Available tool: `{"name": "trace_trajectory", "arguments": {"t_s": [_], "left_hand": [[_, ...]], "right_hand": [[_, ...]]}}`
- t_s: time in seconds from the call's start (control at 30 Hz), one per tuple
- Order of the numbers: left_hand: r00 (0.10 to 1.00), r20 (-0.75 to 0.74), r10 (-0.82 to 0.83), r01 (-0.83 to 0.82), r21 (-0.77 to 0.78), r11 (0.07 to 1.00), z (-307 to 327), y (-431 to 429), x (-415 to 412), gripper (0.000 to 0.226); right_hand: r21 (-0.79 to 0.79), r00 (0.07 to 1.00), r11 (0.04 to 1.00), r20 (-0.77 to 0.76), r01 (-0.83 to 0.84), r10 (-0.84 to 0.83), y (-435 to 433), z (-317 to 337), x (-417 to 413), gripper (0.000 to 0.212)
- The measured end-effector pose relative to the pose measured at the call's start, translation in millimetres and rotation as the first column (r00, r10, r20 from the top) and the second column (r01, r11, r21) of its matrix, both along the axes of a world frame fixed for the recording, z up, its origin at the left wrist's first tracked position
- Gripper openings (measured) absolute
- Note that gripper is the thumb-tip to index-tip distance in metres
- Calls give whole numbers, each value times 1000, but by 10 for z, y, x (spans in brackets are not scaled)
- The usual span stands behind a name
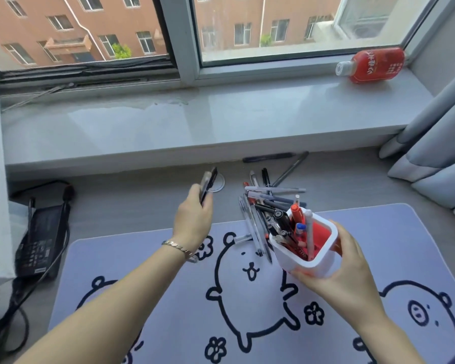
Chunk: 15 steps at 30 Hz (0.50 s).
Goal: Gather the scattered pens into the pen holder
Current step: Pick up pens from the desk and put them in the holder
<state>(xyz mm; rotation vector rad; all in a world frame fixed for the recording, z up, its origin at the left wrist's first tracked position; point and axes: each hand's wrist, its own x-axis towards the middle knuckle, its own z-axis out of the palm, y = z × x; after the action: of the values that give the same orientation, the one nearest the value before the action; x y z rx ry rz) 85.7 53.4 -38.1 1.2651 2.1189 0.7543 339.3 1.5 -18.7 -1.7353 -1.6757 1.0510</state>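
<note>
Two dark pens [208, 183] are pinched in the left hand [195, 219]. At three o'clock, the tilted pen holder [318, 264] is clasped by the right hand [344, 269], pen pile [263, 208] at its twelve.

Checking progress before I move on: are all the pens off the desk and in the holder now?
No, a pile of loose pens lies on the desk behind the pen holder, and the left hand holds more.

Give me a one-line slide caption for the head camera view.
Left hand grips dark pens while right hand tilts a white-and-red plastic pen holder beside a pile of loose pens.
</note>
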Motion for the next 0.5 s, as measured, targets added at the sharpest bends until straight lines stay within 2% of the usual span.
{"name": "trace_trajectory", "arguments": {"t_s": [0.07, 0.1, 0.17, 0.2, 0.23, 0.3, 0.4, 0.5], "left_hand": [[954, 300, 13, -92, 253, 963, 374, -132, 95, 25], [886, 462, -28, -154, 351, 924, 573, -209, 164, 24], [642, 751, -154, -273, 411, 870, 890, -386, 320, 16], [528, 822, -212, -299, 414, 860, 983, -482, 408, 10], [465, 849, -252, -296, 417, 859, 1036, -581, 502, 8], [478, 837, -266, -233, 412, 881, 1036, -755, 698, 12], [612, 745, -266, -118, 418, 901, 922, -958, 874, 23], [771, 525, -362, -5, 573, 820, 819, -1082, 884, 55]], "right_hand": [[-14, 1000, 1000, 1, -13, 13, -68, 19, -58, 96], [-24, 1000, 999, -2, -26, 26, -108, 29, -103, 95], [-39, 997, 997, 6, -71, 71, -197, 36, -198, 97], [-38, 995, 994, 13, -98, 99, -243, 38, -248, 99], [-32, 992, 991, 14, -127, 127, -290, 45, -297, 100], [-17, 986, 986, -15, -166, 166, -378, 62, -390, 97], [23, 982, 984, -62, -176, 177, -488, 79, -462, 86], [12, 985, 991, -101, -137, 137, -564, 84, -430, 84]]}}
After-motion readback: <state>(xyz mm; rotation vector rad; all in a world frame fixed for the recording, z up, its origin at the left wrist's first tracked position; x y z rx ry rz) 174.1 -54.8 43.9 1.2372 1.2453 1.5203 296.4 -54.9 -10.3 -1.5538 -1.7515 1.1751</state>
